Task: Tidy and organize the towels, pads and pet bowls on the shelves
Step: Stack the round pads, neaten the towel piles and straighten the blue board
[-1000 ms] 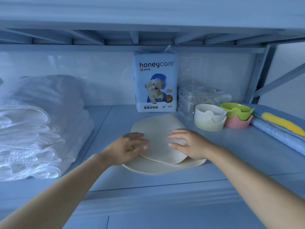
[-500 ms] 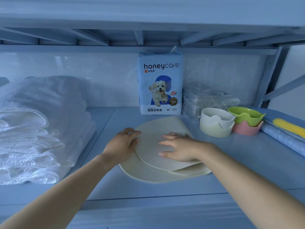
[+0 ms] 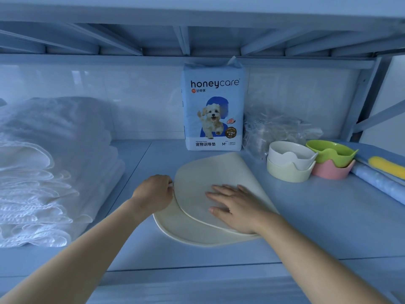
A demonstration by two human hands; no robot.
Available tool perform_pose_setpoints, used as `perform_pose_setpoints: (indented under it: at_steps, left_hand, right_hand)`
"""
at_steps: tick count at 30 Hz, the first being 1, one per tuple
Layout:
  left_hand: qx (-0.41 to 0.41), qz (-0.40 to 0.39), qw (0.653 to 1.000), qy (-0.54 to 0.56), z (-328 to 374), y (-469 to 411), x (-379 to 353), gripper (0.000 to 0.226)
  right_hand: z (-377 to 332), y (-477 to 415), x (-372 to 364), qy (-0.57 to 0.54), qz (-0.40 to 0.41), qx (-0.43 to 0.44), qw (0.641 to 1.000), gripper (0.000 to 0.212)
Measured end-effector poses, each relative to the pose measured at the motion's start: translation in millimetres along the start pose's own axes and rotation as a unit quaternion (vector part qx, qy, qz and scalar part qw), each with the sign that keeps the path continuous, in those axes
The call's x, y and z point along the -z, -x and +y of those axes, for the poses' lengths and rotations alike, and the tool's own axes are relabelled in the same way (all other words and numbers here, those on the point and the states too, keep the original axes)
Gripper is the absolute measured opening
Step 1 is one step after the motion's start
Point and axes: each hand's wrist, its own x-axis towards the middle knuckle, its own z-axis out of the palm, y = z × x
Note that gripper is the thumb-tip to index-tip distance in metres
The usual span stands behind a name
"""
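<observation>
Most of lower pad (image 3: 175, 228) — beneath upper pad (image 3: 219, 170)

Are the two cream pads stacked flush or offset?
Offset: the top pad sits further back and to the right, leaving the bottom pad exposed as a crescent along its front-left edge.

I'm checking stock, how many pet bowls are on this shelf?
4: white bowl nested in cream bowl, green bowl nested in pink bowl beside them. More could nest unseen.
</observation>
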Motion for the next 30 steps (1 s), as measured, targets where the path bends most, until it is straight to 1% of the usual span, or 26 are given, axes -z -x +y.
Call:
perform_pose_setpoints:
  at_steps: [2,4,8,10,12,15,18,20,23,25,27,29,30]
  left_hand:
    - [-0.028,0.004,0.997,0.074,0,-3,3,0.019]
    - [-0.052,0.043,0.991,0.111,1,-6,8,0.021]
    - [-0.143,0.143,0.972,0.120,11,-14,16,0.038]
    - [-0.181,0.167,0.963,0.109,16,-16,17,0.048]
    - [-0.174,0.138,0.970,0.099,13,-18,13,0.054]
    - [-0.169,0.067,0.981,0.069,-1,-17,-4,0.047]
    - [-0.177,0.054,0.980,0.075,-4,-15,-16,0.036]
    - [-0.173,0.031,0.983,0.050,0,-15,-21,0.035]
    - [-0.190,-0.001,0.982,0.004,7,-11,-27,0.040]
    - [-0.218,-0.021,0.976,0.005,8,-6,-29,0.050]
    - [-0.232,-0.029,0.971,0.043,6,-1,-30,0.061]
    - [-0.233,-0.015,0.968,0.088,3,3,-31,0.070]
    - [-0.236,-0.004,0.967,0.098,1,4,-31,0.070]
  right_hand:
    - [0,0,0,-0.008,0.012,0.003,1.000,0.050]
    - [-1,0,-1,-0.022,0.018,0.000,1.000,0.049]
    - [-3,-1,-1,-0.037,0.051,-0.008,0.998,0.050]
    - [-4,-2,0,-0.040,0.062,-0.013,0.997,0.051]
    - [-4,-4,0,-0.039,0.050,-0.016,0.998,0.052]
    - [-3,-6,2,-0.048,0.042,-0.017,0.998,0.053]
    - [1,-8,14,-0.072,0.064,-0.025,0.995,0.052]
    - [8,-10,25,-0.066,0.079,-0.037,0.994,0.049]
    - [23,-11,34,-0.038,0.082,-0.058,0.994,0.043]
    - [33,-11,34,-0.035,0.079,-0.075,0.993,0.040]
    - [43,-9,30,-0.058,0.087,-0.097,0.990,0.038]
    - [48,-8,26,-0.103,0.109,-0.113,0.982,0.035]
    - [49,-7,23,-0.119,0.120,-0.115,0.979,0.034]
